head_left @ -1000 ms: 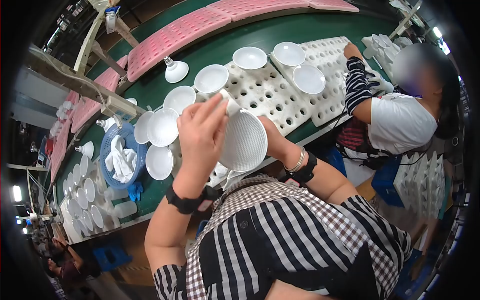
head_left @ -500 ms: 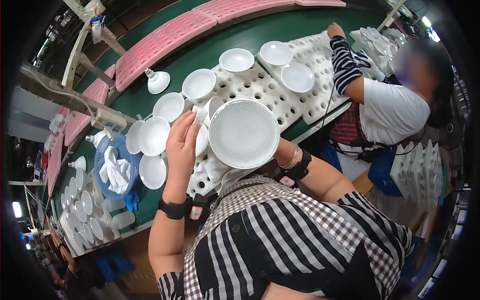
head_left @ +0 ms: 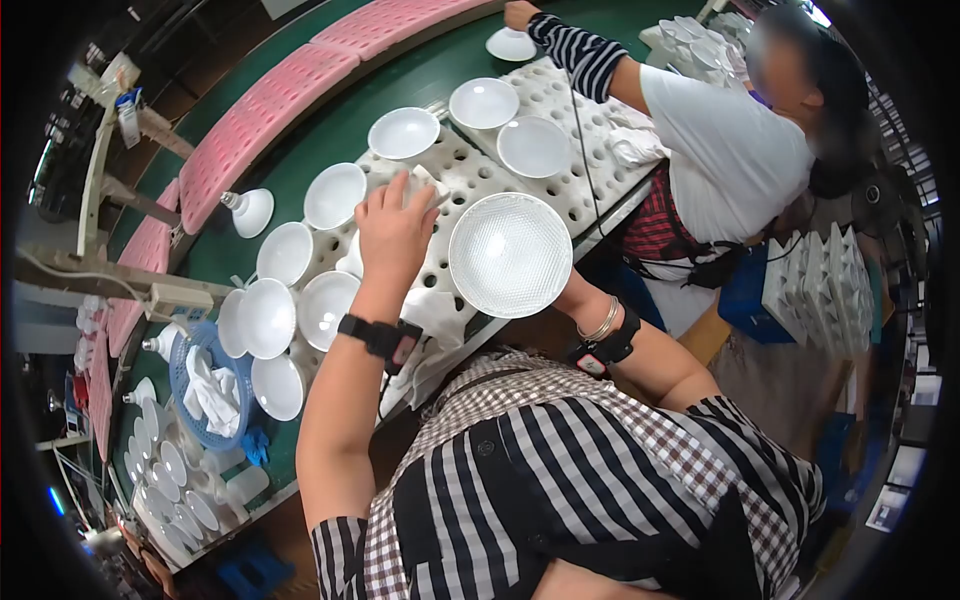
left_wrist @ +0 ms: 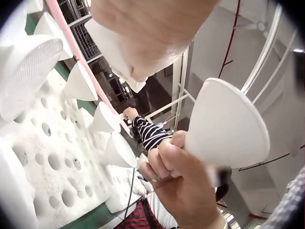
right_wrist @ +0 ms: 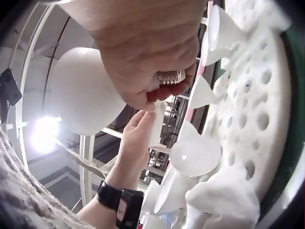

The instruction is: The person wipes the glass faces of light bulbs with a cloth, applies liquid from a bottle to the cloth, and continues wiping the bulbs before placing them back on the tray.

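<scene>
My right hand [right_wrist: 147, 52] grips a white reflector light bulb [head_left: 510, 255] by its neck. The metal screw base [right_wrist: 171, 77] sticks out past the curled fingers in the right wrist view. In the head view its round, textured glass face is turned up toward me. Left of the bulb, my left hand [head_left: 395, 235] holds a folded white cloth [head_left: 430, 185] between thumb and fingers, apart from the glass. The same cloth [left_wrist: 112, 47] hangs beneath the hand in the left wrist view. Below the left hand, a bulb [head_left: 328, 308] stands among others.
White foam trays [head_left: 465, 215] with holes hold several bulbs on the green bench. A blue basket [head_left: 240, 400] with white cloths stands at left, near a bulb lying on its side [head_left: 250, 212]. Pink foam strips [head_left: 260, 115] line the back. Another person [head_left: 700, 140] works at right.
The bulb's face has turned from tilted to facing me, and the left hand with the cloth has come away from its rim. The view has swung right. The other person's arm now reaches a far bulb.
</scene>
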The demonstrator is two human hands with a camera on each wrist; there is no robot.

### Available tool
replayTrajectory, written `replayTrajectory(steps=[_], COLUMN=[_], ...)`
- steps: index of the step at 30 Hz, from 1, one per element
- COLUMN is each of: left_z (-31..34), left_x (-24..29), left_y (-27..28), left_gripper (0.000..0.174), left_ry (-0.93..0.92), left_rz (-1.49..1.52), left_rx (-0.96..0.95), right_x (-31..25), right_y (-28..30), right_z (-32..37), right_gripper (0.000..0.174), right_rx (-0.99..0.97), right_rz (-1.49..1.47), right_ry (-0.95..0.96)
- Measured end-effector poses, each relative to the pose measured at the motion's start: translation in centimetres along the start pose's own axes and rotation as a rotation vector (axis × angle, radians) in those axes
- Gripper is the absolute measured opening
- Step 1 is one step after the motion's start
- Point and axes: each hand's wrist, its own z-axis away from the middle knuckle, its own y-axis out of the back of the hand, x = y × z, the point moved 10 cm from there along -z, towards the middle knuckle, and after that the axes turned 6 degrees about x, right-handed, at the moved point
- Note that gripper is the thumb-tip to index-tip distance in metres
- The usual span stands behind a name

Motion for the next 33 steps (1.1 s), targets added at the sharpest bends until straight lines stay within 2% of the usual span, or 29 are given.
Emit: replayTrajectory(steps=[1, 3, 6, 9, 11, 12, 13, 15, 17, 18, 19, 21, 22, 23, 25, 27, 28, 29, 31, 32, 33], left_z=[0.2, 0.4, 1.8, 8.7, 11.6, 13.2, 14.0, 15.8, 17.7, 17.6, 17.7, 17.2, 17.4, 16.3, 12.3, 8.6, 6.9, 5.3, 4.7, 4.6, 3.9], left_x=[0.8, 1.7, 4.7, 4.5, 4.7, 3.5, 2.9, 1.5, -0.9, -1.8, -2.4, -4.1, -4.2, -3.2, 0.2, 4.5, 6.7, 8.3, 6.2, 4.7, 3.7], left_y=[-1.2, -2.5, -0.2, 0.1, 1.1, 0.3, 0.5, -0.6, -2.7, -2.5, -2.4, 1.9, 3.2, 4.5, 7.9, 7.3, 6.0, 4.8, 3.6, 2.1, 3.0], left_gripper=[0.038, 0.042, 0.038, 0.032, 0.036, 0.037, 0.039, 0.041, 0.04, 0.031, 0.031, 0.023, 0.021, 0.021, 0.023, 0.031, 0.034, 0.038, 0.038, 0.038, 0.037], left_ry=[-0.095, -0.11, -0.188, -0.107, -0.031, 0.044, 0.128, 0.174, 0.316, 0.405, 0.418, 0.713, 0.809, 0.818, 0.685, 0.356, 0.254, 0.157, 0.206, 0.252, 0.145], left_rz=[-0.069, -0.144, -0.072, 0.132, 0.098, -0.026, -0.139, -0.16, 0.033, 0.063, 0.048, 0.289, 0.332, 0.322, 0.389, 0.322, 0.193, 0.063, 0.102, 0.156, 0.099], left_rx=[-0.028, -0.107, -0.025, -0.165, -0.218, -0.238, -0.267, -0.276, -0.328, -0.325, -0.311, 0.071, 0.173, 0.177, 0.265, 0.09, 0.038, -0.017, -0.054, -0.101, 0.041], right_x=[0.2, 1.4, 3.6, 3.8, 3.4, 5.3, 5.3, 6.2, 7.7, 7.4, 9.2, 9.2, 9.1, 8.7, 7.0, 7.2, 5.6, 5.8, 2.2, 2.3, 3.5], right_y=[0.8, 2.3, 4.4, 4.4, 3.8, 3.7, 3.6, 3.1, 2.6, 2.0, 1.9, 1.1, 0.7, -0.1, -2.0, -3.6, -4.5, -5.2, -6.5, -6.8, -6.8], right_z=[0.3, 0.6, 0.1, 0.3, 0.6, -0.1, -0.5, -1.7, -2.6, -2.9, -3.5, -3.8, -3.8, -3.6, -3.0, -2.6, -2.1, -2.2, -2.2, -2.5, -2.8], right_gripper=[0.051, 0.05, 0.048, 0.047, 0.045, 0.045, 0.044, 0.043, 0.042, 0.041, 0.041, 0.04, 0.04, 0.041, 0.041, 0.046, 0.049, 0.051, 0.043, 0.043, 0.038], right_rx=[0.026, 0.058, 0.089, 0.092, 0.024, 0.005, -0.014, -0.061, -0.116, -0.111, -0.131, -0.141, -0.154, -0.188, -0.232, -0.197, -0.205, -0.31, -0.263, -0.266, -0.283], right_rz=[-0.054, -0.111, -0.115, -0.24, -0.174, -0.183, -0.064, 0.172, 0.406, 0.614, 0.607, 0.534, 0.527, 0.54, 0.549, 0.286, 0.172, 0.393, 0.617, 0.615, 0.654], right_ry=[-0.048, -0.104, -0.104, -0.18, -0.151, -0.151, -0.115, -0.032, 0.056, 0.255, 0.266, 0.275, 0.272, 0.236, 0.2, -0.089, -0.074, 0.182, 0.459, 0.46, 0.373])
